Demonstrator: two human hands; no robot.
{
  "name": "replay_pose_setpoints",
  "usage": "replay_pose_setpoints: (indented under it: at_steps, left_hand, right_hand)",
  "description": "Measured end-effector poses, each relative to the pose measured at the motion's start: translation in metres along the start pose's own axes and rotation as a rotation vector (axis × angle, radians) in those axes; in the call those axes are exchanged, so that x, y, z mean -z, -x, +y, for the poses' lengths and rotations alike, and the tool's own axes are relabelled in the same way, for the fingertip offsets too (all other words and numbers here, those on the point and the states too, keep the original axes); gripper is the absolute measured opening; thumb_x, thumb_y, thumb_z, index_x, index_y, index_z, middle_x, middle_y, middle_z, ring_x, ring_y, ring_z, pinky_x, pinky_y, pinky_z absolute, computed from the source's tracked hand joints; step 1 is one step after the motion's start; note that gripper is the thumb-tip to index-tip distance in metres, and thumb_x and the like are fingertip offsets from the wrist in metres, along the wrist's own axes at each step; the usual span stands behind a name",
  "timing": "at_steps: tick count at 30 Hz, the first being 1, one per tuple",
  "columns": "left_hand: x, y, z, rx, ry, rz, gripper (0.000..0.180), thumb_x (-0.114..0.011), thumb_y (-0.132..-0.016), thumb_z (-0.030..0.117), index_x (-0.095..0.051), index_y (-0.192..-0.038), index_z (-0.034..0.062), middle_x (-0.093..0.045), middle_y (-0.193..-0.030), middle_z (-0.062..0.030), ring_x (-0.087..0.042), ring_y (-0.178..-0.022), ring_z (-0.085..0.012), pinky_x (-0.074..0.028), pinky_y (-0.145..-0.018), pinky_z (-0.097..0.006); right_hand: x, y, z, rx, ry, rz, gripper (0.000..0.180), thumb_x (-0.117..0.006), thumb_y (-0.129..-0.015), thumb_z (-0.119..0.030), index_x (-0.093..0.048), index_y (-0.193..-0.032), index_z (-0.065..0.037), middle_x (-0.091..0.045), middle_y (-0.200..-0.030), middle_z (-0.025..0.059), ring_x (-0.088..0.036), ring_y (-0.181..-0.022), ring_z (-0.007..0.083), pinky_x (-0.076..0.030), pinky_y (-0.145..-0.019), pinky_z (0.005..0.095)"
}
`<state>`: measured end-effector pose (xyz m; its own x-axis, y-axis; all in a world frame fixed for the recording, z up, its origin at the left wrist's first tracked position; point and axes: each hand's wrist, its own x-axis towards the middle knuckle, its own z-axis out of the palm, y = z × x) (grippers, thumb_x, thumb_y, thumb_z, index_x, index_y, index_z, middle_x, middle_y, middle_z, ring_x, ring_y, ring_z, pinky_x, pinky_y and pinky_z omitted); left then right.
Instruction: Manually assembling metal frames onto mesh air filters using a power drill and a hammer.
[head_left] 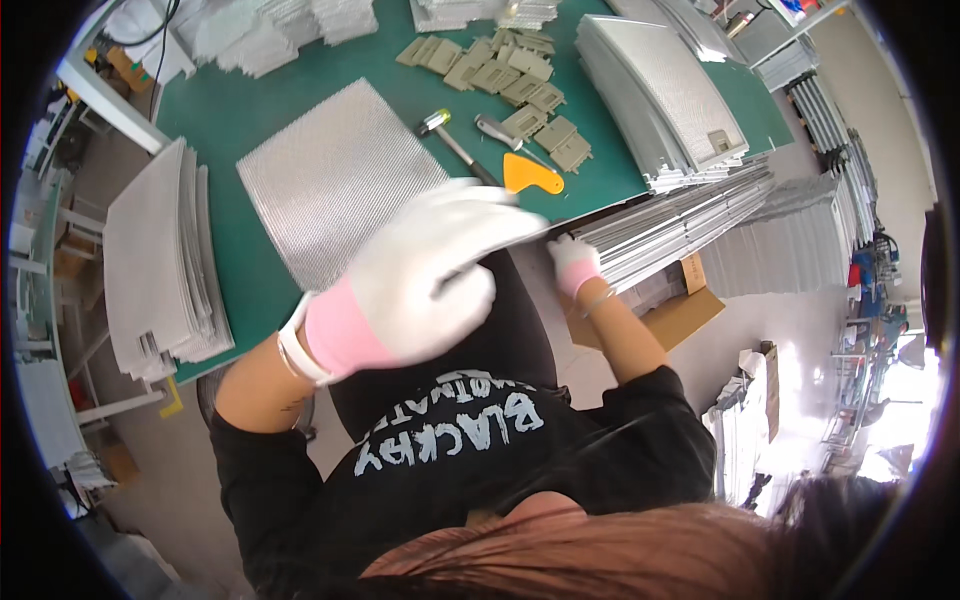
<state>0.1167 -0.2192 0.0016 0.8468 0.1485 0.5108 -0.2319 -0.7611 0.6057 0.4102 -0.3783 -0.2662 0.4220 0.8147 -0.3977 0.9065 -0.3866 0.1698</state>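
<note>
My left hand (420,275), in a white glove with a pink cuff, hovers over my lap and the near edge of the green table (400,85). Its fingers stretch to the right, with the thumb apart and nothing in the grip; motion blurs it slightly. Behind it lies a silver mesh panel (335,165), partly covered by the hand. My right hand (577,265), gloved alike, is at the near end of a stack of long metal strips (675,225) beside the table. Its fingers are curled; what they hold, if anything, is hidden.
A mallet (455,145), a screwdriver (510,135) and a yellow scraper (532,176) lie near several grey-green plastic plates (495,75). Mesh panels are stacked at the left (160,260) and right (660,95). A cardboard box (680,318) stands below the strips.
</note>
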Motion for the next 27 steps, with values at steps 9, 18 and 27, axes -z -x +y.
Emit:
replay_pose_setpoints:
  at_steps: [9,18,27]
  left_hand:
    - [-0.022,-0.073,0.087,-0.04,0.677,-0.144,0.032,-0.055,-0.072,0.002,-0.057,-0.103,-0.0038,-0.06,-0.09,-0.0209,-0.06,-0.093,-0.0383,-0.052,-0.079,-0.048]
    - [-0.012,-0.025,0.088,0.058,0.635,0.128,0.039,-0.055,-0.074,0.004,-0.055,-0.112,-0.003,-0.061,-0.1,-0.0201,-0.06,-0.099,-0.0356,-0.05,-0.087,-0.047]
    - [-0.022,0.028,0.13,0.031,0.634,0.365,0.046,-0.056,-0.076,0.006,-0.053,-0.121,-0.0023,-0.062,-0.109,-0.0194,-0.061,-0.104,-0.0328,-0.047,-0.095,-0.046]
  right_hand:
    - [-0.084,-0.042,0.062,0.348,-0.006,0.007,0.037,-0.06,-0.09,-0.018,-0.058,-0.124,-0.004,-0.061,-0.106,0.0094,-0.059,-0.101,0.0311,-0.046,-0.089,0.0443]
    - [0.069,0.024,-0.019,0.39,-0.151,0.106,0.018,-0.058,-0.089,-0.02,-0.069,-0.103,-0.015,-0.069,-0.099,0.0111,-0.069,-0.09,0.031,-0.055,-0.079,0.042]
    - [0.085,0.058,-0.038,0.621,-0.271,0.658,0.008,-0.067,-0.081,-0.018,-0.069,-0.087,-0.014,-0.064,-0.08,0.0047,-0.064,-0.073,0.0271,-0.051,-0.064,0.0412]
